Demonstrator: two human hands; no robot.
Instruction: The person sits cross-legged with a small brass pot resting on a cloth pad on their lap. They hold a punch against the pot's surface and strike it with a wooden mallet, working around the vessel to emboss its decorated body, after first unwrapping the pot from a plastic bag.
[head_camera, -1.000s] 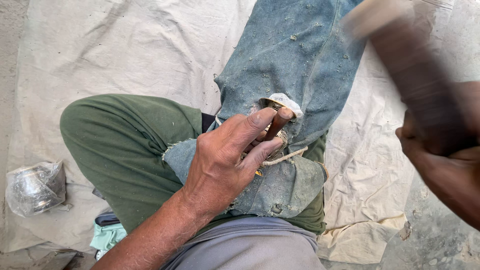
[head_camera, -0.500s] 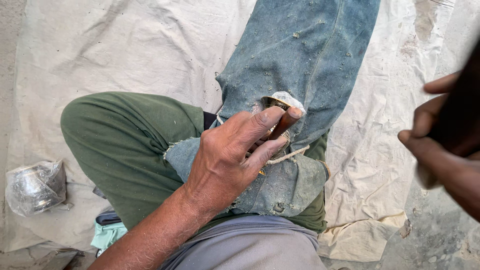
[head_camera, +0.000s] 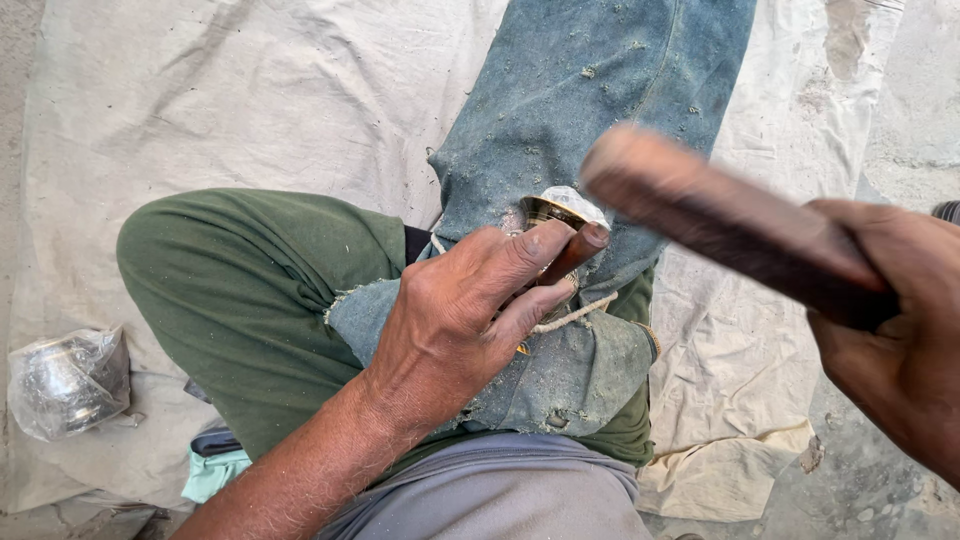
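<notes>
1. My left hand (head_camera: 455, 325) pinches a short brown punch (head_camera: 572, 252) against a small brass piece (head_camera: 548, 210) on the denim cloth (head_camera: 590, 90) over my knee.
2. My right hand (head_camera: 895, 335) clenches a blurred wooden mallet (head_camera: 720, 220), right of the punch.

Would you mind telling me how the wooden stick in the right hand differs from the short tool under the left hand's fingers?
The wooden stick is long and thick, while the short tool is stubby and thin. The stick is raised in the air and blurred; the tool is sharp, pressed against the denim cloth. The right hand grips the stick in a fist; the left hand pins the tool with its fingers. Both are brown and rod-shaped.
</notes>
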